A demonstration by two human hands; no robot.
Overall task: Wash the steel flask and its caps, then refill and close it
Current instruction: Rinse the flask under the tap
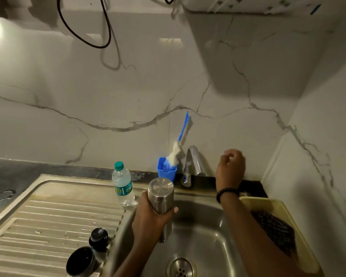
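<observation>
Left hand (150, 218) grips inverted steel flask (161, 198) over sink (200, 232).

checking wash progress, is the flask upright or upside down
Upside down: the flask shows its flat closed base on top, while the left hand grips it over the sink. Its mouth points down, hidden.

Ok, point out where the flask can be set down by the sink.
Free: the ribbed drainboard between the water bottle and the two dark caps. Crowded: the back ledge, with blue brush cup, tap and right hand; the yellow tray holds a dark scrubber.
</observation>
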